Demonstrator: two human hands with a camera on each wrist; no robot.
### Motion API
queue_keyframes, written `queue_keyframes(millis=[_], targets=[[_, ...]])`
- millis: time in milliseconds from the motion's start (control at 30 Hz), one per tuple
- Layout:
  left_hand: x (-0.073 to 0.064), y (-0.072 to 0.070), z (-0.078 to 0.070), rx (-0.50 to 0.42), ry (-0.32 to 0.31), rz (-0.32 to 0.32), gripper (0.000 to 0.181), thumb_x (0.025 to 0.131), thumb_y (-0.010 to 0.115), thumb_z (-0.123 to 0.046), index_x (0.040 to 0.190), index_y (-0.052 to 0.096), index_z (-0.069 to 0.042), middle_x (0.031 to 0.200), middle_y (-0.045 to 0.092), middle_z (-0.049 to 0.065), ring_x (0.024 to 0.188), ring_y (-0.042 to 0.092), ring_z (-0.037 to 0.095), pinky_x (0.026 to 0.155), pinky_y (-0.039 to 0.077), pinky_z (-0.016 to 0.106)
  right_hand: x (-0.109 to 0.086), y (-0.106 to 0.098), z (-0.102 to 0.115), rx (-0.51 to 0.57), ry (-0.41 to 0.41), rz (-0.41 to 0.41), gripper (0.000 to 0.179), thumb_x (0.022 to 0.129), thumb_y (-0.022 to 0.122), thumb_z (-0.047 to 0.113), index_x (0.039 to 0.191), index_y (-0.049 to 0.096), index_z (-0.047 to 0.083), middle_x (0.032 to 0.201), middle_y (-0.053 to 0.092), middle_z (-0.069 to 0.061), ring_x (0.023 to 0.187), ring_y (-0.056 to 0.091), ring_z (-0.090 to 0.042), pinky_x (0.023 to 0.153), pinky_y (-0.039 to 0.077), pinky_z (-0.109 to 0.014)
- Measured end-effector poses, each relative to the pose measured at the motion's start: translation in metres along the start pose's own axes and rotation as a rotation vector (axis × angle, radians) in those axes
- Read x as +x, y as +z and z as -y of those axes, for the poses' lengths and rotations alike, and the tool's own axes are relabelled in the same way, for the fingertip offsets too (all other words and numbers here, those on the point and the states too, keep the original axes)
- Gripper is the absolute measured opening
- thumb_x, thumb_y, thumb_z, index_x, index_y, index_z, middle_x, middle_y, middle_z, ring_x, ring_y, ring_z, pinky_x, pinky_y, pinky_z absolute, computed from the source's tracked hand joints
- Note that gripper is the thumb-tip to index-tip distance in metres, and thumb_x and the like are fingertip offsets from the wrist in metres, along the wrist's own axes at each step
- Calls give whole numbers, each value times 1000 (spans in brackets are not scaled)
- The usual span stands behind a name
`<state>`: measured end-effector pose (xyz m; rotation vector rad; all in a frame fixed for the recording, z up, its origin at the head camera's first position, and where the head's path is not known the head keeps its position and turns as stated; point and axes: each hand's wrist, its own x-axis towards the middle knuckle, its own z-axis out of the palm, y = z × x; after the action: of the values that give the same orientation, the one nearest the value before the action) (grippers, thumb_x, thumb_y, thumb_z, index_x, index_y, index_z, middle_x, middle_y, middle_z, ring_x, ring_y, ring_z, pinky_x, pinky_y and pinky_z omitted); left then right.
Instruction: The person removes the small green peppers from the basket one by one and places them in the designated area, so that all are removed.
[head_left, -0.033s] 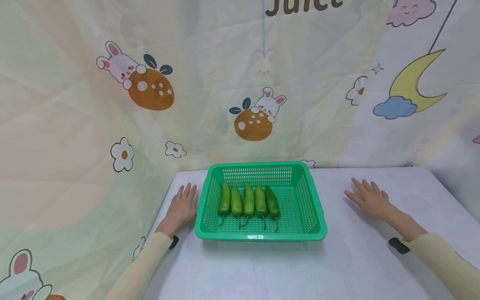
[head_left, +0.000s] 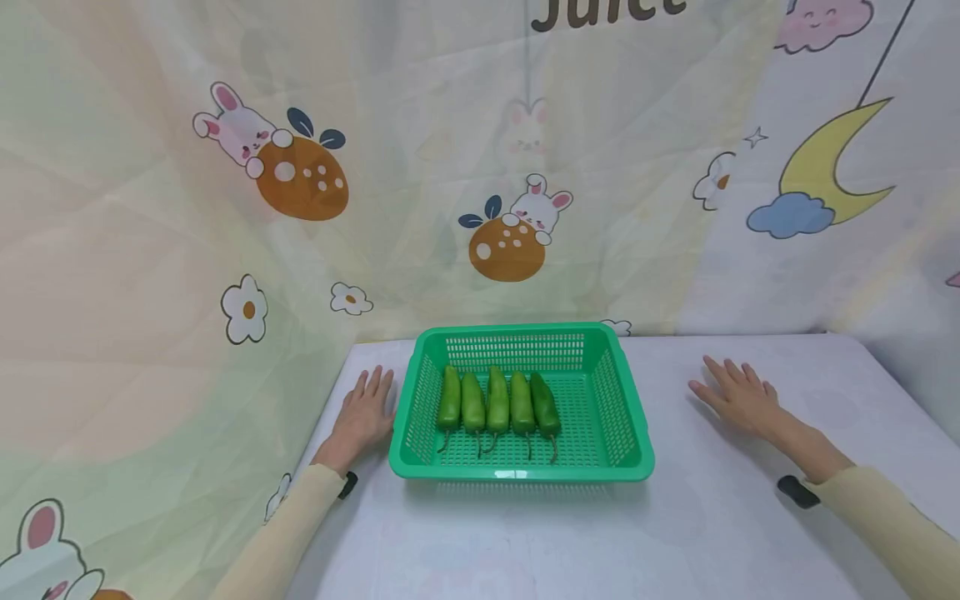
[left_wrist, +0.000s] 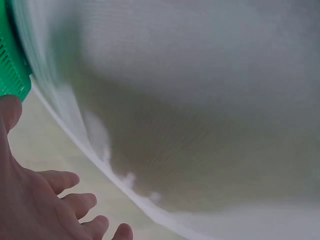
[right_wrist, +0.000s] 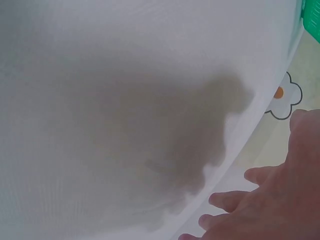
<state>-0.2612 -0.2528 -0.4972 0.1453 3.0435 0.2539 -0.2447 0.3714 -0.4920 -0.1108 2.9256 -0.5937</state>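
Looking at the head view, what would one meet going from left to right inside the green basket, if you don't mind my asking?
Basket's left wall, first green pepper, second pepper, third pepper, fourth pepper, darker fifth pepper, a stretch of mesh floor, basket's right wall.

I see a person in long, plain cream sleeves: the left sleeve (head_left: pixel 281 537) at near left, the right sleeve (head_left: pixel 888 521) at near right. Past the sleeve ends, the left hand (head_left: pixel 363 419) and the right hand (head_left: pixel 738 402) are bare. At the right wrist I make out a black, rounded, oblong unit (head_left: pixel 798 492); a smaller black piece (head_left: pixel 348 485) shows at the left wrist, partly hidden.
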Motion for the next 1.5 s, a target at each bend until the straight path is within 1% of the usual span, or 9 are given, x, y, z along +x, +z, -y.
queue_keyframes(millis=[533, 700, 800, 900, 1033, 1100, 1267, 1333, 1500], targets=[[4, -6, 1, -25, 1, 8, 80, 99, 49, -49, 161, 18, -8, 168, 10, 18, 155, 7, 43, 122, 20, 62, -1, 2, -1, -22, 8, 3, 87, 103, 31, 62, 156, 15, -5, 153, 11, -46, 138, 5, -68, 104, 8, -84], [6, -24, 4, -221, 10, -47, 78, 103, 42, -51, 160, 18, -2, 166, 15, 23, 153, 12, 45, 122, 19, 62, -1, 2, 1, -10, 5, 10, 87, 103, 32, 62, 156, 15, -6, 154, 9, -46, 139, 4, -68, 105, 6, -84], [6, -36, 1, -419, -12, -32, 82, 103, 37, -60, 160, 19, -5, 166, 19, 21, 153, 16, 43, 123, 19, 61, -1, 2, 3, -12, 0, 15, 88, 103, 32, 62, 156, 15, -6, 154, 9, -45, 139, 4, -68, 105, 6, -84], [4, -46, -11, -524, -21, 17, 85, 100, 34, -67, 161, 19, -9, 166, 21, 21, 153, 19, 42, 121, 22, 63, -2, 2, 6, -17, -10, 8, 87, 103, 33, 61, 155, 16, -6, 154, 9, -45, 140, 5, -67, 106, 7, -83], [2, -47, -28, -554, 6, 84, 89, 98, 34, -71, 161, 19, -9, 164, 25, 21, 151, 24, 42, 119, 26, 64, -1, -1, 16, -34, -33, -9, 85, 104, 34, 60, 154, 20, -8, 154, 12, -44, 140, 8, -66, 106, 11, -83], [2, -43, -34, -571, 36, 108, 88, 98, 35, -71, 161, 20, -10, 160, 34, 20, 147, 36, 40, 117, 34, 60, -1, -2, 23, -50, -47, -15, 84, 104, 34, 59, 153, 23, -9, 154, 14, -44, 140, 10, -66, 106, 14, -82], [1, -39, -40, -625, 138, 125, 74, 104, 41, -54, 160, 20, -11, 137, 58, 20, 110, 68, 29, 94, 57, 46, -1, -6, 42, -93, -98, -28, 81, 104, 37, 57, 152, 30, -8, 155, 20, -42, 141, 16, -63, 105, 21, -82], [1, -39, -41, -637, 155, 121, 69, 106, 43, -45, 161, 18, -11, 135, 59, 20, 102, 71, 28, 88, 59, 43, 0, -8, 49, -111, -116, -36, 79, 104, 39, 56, 151, 32, -7, 155, 23, -40, 142, 18, -61, 104, 24, -81], [3, -39, -45, -628, 153, 115, 67, 107, 44, -35, 161, 16, -9, 142, 53, 23, 108, 68, 30, 87, 59, 42, -3, -14, 61, -134, -126, -26, 79, 103, 40, 57, 151, 33, -6, 155, 25, -39, 142, 20, -59, 106, 26, -79]])
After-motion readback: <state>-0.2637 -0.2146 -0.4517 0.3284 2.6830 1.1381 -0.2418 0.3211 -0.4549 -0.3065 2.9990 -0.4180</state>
